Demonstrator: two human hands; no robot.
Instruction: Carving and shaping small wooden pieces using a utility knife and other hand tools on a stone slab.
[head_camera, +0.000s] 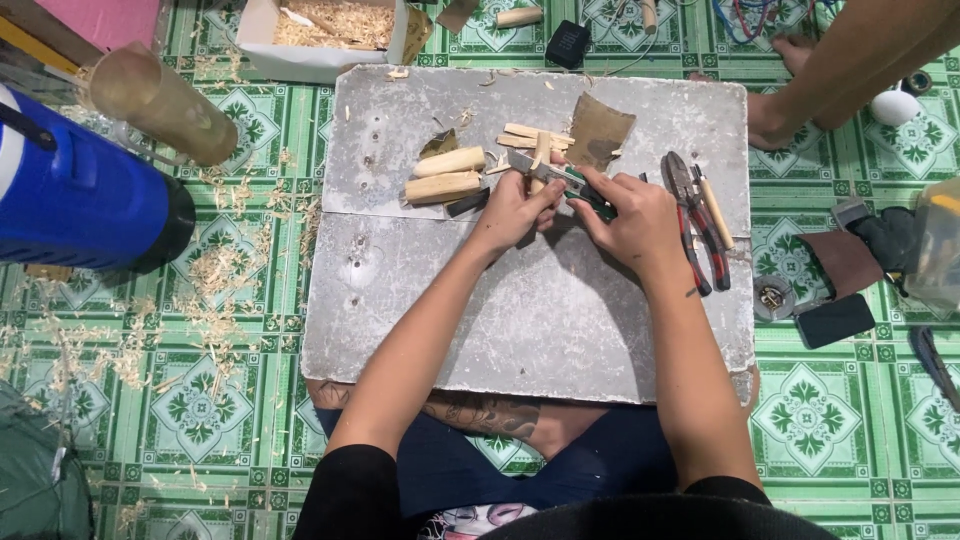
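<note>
My left hand (515, 210) grips a short wooden stick (541, 152) that stands up from the grey board (520, 320). In my right hand (632, 215) is a utility knife (545, 170) with a green handle, its blade laid against the stick. Two thicker rounded wood pieces (445, 175) lie just left of my left hand. Thin flat wood strips (535, 135) and a brown piece of sandpaper (600, 128) rest behind the hands.
Pliers with red handles (690, 215) and a wooden-handled tool (715, 210) lie right of my right hand. A box of shavings (320, 30) sits at the back. A blue cylinder (80, 195) is at left. Another person's leg (850, 60) reaches in at top right. Shavings litter the green tiled floor.
</note>
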